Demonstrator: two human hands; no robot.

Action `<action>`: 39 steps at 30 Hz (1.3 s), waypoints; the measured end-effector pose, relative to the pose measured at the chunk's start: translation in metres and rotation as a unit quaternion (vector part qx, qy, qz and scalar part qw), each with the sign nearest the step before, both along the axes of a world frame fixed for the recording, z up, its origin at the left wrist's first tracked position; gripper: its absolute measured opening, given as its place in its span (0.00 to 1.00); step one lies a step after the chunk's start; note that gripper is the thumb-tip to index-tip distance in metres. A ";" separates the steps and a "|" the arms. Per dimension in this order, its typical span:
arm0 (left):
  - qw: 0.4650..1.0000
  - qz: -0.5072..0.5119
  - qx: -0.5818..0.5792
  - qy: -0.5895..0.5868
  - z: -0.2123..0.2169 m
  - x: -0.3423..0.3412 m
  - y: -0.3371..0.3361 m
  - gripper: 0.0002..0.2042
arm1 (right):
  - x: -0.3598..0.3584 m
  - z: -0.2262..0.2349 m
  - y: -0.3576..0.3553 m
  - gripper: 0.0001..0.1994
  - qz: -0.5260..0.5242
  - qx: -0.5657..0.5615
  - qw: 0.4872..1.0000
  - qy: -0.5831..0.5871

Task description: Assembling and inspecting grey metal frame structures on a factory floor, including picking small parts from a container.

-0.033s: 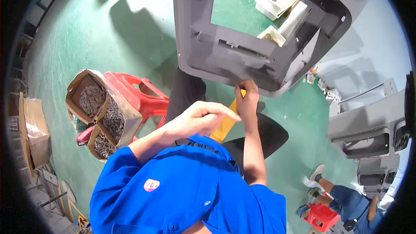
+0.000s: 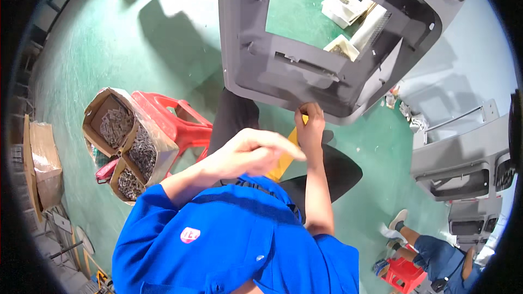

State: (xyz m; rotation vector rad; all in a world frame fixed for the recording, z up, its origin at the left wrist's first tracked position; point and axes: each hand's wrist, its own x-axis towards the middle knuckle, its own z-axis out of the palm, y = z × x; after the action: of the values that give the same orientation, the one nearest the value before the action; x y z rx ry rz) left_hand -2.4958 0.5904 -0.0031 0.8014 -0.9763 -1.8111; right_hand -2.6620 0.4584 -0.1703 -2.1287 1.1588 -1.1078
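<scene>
Working at lower rim of grey rectangular plastic frame (image 2: pixel 260 79); right hand (image 2: pixel 311 130) pinching, any held piece hidden; left hand (image 2: pixel 255 153) hovering half-curled, grasp unclear; work seemingly unfinished, remainder untellable.

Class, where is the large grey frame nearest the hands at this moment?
In the head view, the large grey frame is at the top, right of centre, its lower edge next to the right hand.

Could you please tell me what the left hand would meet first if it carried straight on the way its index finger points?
The left hand would probably meet the person's own right forearm, near the wrist, though depth is unclear and it might pass above.
</scene>
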 end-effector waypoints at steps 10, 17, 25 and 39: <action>0.904 0.022 -0.353 0.240 0.100 -0.024 0.009 0.09 | 0.019 0.030 0.019 0.05 0.036 0.017 0.999 -0.002; 0.908 0.065 -0.289 0.296 0.112 -0.024 0.014 0.06 | 0.023 0.041 0.029 0.05 0.055 0.041 0.998 0.016; 0.871 -0.023 -0.394 0.292 0.083 -0.003 0.013 0.08 | 0.016 0.037 0.040 0.05 0.070 0.094 0.993 -0.007; 0.932 -0.085 -0.303 0.182 0.062 0.025 -0.003 0.11 | -0.003 0.052 0.045 0.06 0.062 0.164 0.984 -0.012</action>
State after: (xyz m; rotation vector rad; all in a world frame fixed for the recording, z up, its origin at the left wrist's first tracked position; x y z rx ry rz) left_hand -2.4712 0.5876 0.0586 -0.0034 -1.2808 -1.5780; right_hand -2.6647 0.5031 -0.1182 -1.8987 1.0958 -0.8201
